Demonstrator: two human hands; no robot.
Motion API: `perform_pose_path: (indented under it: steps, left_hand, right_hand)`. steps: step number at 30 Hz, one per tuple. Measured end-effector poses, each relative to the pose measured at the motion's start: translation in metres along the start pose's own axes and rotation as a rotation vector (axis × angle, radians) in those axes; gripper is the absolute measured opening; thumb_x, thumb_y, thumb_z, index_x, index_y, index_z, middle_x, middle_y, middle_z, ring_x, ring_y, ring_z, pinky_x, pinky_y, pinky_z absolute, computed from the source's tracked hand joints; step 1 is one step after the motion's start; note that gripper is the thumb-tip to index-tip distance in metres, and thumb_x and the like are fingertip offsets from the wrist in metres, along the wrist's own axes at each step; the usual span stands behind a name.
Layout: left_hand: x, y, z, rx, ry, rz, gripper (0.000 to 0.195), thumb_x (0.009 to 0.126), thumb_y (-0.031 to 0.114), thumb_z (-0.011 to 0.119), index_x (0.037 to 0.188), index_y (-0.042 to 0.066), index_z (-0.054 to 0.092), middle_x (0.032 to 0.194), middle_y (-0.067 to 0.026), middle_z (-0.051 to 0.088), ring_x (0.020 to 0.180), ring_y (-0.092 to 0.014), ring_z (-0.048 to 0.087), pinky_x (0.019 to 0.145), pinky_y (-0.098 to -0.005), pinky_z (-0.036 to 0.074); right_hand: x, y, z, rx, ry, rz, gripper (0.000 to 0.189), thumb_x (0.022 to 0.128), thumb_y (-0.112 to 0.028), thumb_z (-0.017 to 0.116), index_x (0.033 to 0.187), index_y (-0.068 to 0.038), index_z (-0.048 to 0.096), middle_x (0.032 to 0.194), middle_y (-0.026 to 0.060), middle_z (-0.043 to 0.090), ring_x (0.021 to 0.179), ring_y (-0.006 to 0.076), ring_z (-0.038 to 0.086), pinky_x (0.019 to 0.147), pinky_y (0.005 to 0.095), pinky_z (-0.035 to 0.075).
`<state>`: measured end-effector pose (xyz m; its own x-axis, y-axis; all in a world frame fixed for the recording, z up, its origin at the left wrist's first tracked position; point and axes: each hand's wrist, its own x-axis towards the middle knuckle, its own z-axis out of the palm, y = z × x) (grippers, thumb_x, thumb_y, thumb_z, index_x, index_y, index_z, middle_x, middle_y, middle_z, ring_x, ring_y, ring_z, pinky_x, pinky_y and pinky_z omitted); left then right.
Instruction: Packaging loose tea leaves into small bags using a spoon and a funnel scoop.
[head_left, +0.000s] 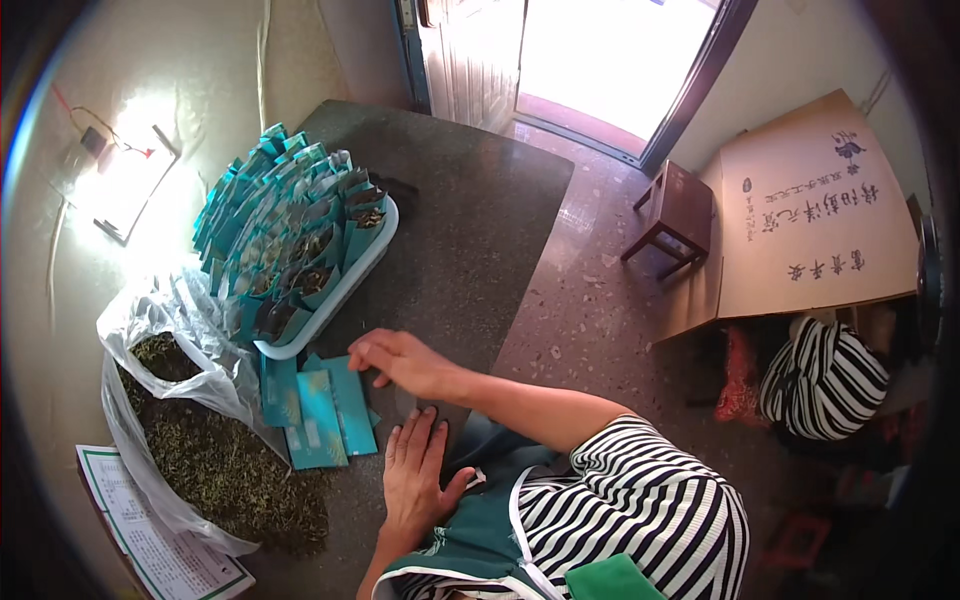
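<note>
My left hand (416, 469) lies palm down at the near edge of the dark stone-look table (442, 217), fingers slightly spread. Above the tabletop, my right hand (401, 365) has its fingers curved beside a flat teal paper packet (352, 409); I see nothing in its grasp. Another patterned teal packet (319, 420) overlaps that one, among several flat packets. Beyond them, a white plastic tub (330, 307) holds many upright teal packets (281, 225), the nearer ones open at the top and showing dried plant matter. A clear plastic bag (180, 382) spills dried leafy material (225, 472) onto the table.
A printed sheet (165, 525) lies at the table's left edge. Bright light (131, 184) glares at the wall. Across the speckled floor (555, 330) stand a brown wooden stool (671, 217) and a large cardboard box (817, 210). Striped fabric (825, 382) shows beside the box. A door (476, 60) stands ajar.
</note>
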<state>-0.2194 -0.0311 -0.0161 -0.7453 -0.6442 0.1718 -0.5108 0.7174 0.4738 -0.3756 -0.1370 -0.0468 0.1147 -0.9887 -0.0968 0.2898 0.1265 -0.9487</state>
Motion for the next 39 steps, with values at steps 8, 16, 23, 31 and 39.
perform_pose_path:
  steps: [8,16,23,31,39]
  left_hand:
    - [0.007,-0.008,-0.002,0.003,0.032,-0.136,0.072,0.078,0.027,0.075,0.138,-0.002,0.049,0.149,-0.021,0.042,0.137,-0.041,0.039,0.112,-0.0562,0.029]
    - [0.004,-0.006,-0.002,0.042,0.1,-0.205,0.073,0.078,0.026,0.074,0.139,-0.004,0.047,0.147,-0.024,0.042,0.135,-0.045,0.04,0.112,-0.0582,0.03]
    - [0.003,-0.009,0.006,0.073,0.135,-0.243,0.069,0.081,0.018,0.07,0.141,-0.004,0.044,0.149,-0.0245,0.04,0.136,-0.047,0.036,0.114,-0.057,0.026]
    - [0.002,-0.004,0.015,0.29,0.18,-0.097,0.057,0.094,0.034,0.058,0.138,-0.001,0.049,0.149,-0.0235,0.041,0.138,-0.045,0.036,0.114,-0.0572,0.027]
    - [0.0,0.0,0.021,0.344,0.149,0.064,0.061,0.093,0.039,0.06,0.139,0.0,0.047,0.149,-0.0216,0.042,0.138,-0.043,0.038,0.113,-0.0551,0.03]
  right_hand:
    - [0.005,0.001,0.012,0.029,-0.107,0.024,0.044,0.103,-0.039,0.046,0.097,0.0,0.066,0.098,0.0083,0.062,0.095,0.0168,0.06,0.069,0.0304,0.055]
    - [0.009,-0.006,0.008,0.171,-0.16,0.109,0.054,0.105,-0.047,0.039,0.096,-0.001,0.066,0.094,0.007,0.062,0.092,0.0156,0.06,0.071,0.0315,0.055]
    - [0.014,-0.001,0.005,0.187,-0.156,0.049,0.053,0.106,-0.044,0.04,0.1,0.001,0.067,0.094,0.0067,0.065,0.089,0.0149,0.063,0.071,0.0306,0.057]
    - [0.022,0.008,0.01,0.238,-0.108,-0.151,0.053,0.106,-0.039,0.038,0.088,0.001,0.067,0.08,0.0081,0.065,0.073,0.017,0.065,0.06,0.0333,0.056]
    - [0.023,0.006,0.004,0.356,-0.163,-0.124,0.055,0.107,-0.039,0.033,0.091,0.001,0.067,0.081,0.009,0.066,0.074,0.0177,0.065,0.063,0.0316,0.055]
